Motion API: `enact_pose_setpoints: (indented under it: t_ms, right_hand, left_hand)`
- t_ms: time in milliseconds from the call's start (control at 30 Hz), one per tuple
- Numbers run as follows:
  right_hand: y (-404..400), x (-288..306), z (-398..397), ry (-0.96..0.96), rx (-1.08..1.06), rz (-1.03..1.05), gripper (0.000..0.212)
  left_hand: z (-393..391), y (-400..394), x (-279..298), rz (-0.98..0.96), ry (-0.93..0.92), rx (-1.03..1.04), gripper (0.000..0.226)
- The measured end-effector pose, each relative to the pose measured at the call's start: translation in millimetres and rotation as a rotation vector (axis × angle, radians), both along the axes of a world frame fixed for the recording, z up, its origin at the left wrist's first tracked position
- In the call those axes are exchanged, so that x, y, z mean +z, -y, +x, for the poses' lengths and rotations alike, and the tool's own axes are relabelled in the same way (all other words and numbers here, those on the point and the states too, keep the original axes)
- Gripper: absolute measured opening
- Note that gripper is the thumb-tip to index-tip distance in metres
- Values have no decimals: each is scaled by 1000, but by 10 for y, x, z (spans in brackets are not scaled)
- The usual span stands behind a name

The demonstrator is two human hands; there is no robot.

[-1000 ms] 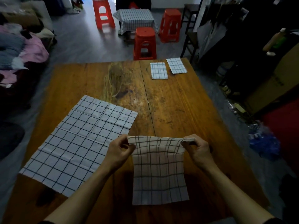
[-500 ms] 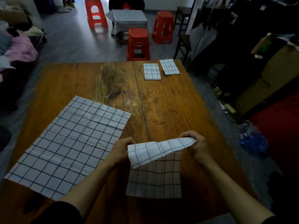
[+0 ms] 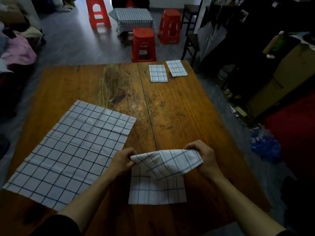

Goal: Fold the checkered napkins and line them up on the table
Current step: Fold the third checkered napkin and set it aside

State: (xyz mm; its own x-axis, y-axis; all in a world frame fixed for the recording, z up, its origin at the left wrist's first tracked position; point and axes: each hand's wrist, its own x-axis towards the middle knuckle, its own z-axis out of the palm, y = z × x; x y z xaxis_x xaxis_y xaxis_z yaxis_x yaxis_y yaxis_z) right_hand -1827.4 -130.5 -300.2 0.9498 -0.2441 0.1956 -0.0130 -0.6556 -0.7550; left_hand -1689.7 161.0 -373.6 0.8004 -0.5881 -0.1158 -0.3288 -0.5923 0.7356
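Hands at six o'clock: my left hand (image 3: 123, 160) and right hand (image 3: 203, 156) each pinch a top corner of the half-folded napkin (image 3: 157, 189), its upper edge lifted off the table (image 3: 170, 108). I see an unfolded napkin (image 3: 71, 150) at nine o'clock, two folded napkins (image 3: 158, 73) at one o'clock.

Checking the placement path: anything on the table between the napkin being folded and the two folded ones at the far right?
Nothing visible. The napkin in the hands and the folded napkins are separated only by bare table. The unfolded napkin lies off to the left, outside that path.
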Motion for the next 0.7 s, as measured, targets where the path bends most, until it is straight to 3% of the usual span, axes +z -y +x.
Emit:
enact_pose_setpoints:
  t_ms: [167, 367, 467, 533, 700]
  right_hand:
    - [-31, -159, -232, -19, 149, -174, 36]
    - [-129, -337, -425, -71, 196, -317, 50]
    - [-178, -439, -484, -139, 228, -371, 48]
    - [-178, -503, -511, -193, 261, -426, 45]
    - [-164, -586, -526, -538, 405, -507, 57]
  left_hand:
    - [-3, -84, -52, -47, -34, 20, 20]
    - [24, -232, -91, -52, -86, 32, 42]
    - [-17, -311, -86, -56, -150, 33, 46]
    - [-35, -349, -94, -5, -85, 37, 42]
    - [10, -377, -83, 176, 158, -79, 31]
